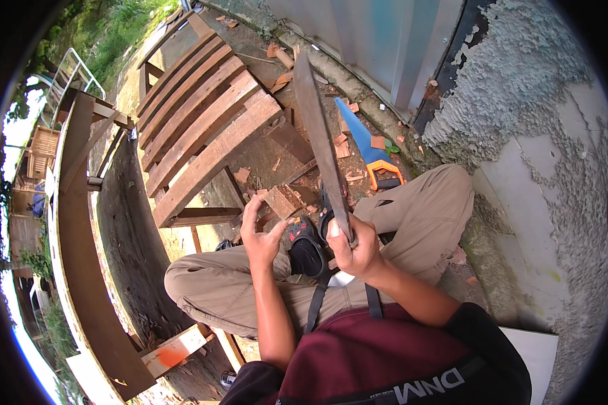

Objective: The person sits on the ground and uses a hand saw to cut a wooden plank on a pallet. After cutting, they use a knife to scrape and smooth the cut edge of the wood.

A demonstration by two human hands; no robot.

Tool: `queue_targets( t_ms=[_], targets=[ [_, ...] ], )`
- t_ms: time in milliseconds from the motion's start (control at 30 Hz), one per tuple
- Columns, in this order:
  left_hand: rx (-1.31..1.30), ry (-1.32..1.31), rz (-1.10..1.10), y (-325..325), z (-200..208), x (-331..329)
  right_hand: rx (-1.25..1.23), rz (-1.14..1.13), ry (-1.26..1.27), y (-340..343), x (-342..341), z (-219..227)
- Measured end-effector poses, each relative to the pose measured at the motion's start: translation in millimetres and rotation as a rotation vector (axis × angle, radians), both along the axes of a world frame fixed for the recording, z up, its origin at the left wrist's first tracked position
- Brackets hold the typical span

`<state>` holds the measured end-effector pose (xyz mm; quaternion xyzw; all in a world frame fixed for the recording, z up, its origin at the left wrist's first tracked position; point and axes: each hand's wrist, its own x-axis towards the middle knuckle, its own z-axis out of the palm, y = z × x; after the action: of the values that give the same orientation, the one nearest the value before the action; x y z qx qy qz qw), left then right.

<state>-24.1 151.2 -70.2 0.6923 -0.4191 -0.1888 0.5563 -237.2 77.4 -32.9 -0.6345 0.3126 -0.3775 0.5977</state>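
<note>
My right hand [358, 250] is closed around the lower end of a machete [315, 128]. Its long dark blade points up and away from me, and the handle is mostly hidden in my fist. To the left, my left hand [262, 233] has its thumb and fingers at two edges of a small reddish-brown wood block [284, 201], gripping it in front of my crossed legs. A blue-bladed handsaw [361, 135] with an orange and black handle lies on the ground beyond my right knee.
A slatted wooden frame [203, 128] stands at the left front. Farther left is a long curved-looking plank [81, 270] of a bench. Wood chips [343, 145] litter the ground. A rough grey wall [520, 101] and a metal panel [378, 40] close off the right side.
</note>
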Motion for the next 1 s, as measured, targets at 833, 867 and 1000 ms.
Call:
queue_targets(
  t_ms=[833, 867, 1000],
  targets=[
    [-0.013, -0.086, 0.006, -0.1, 3.7, 20.2, 0.142, 0.164, 0.326, 11.5, 1.7, -1.5],
    [-0.028, -0.086, 0.012, 3.3, -2.0, 20.8, 0.136, 0.146, 0.250, 5.2, 1.0, 20.2],
    [-0.042, -0.082, 0.027, 5.4, -2.6, 12.9, 0.118, 0.025, -0.169, -10.0, 2.0, 47.5]
  ],
)
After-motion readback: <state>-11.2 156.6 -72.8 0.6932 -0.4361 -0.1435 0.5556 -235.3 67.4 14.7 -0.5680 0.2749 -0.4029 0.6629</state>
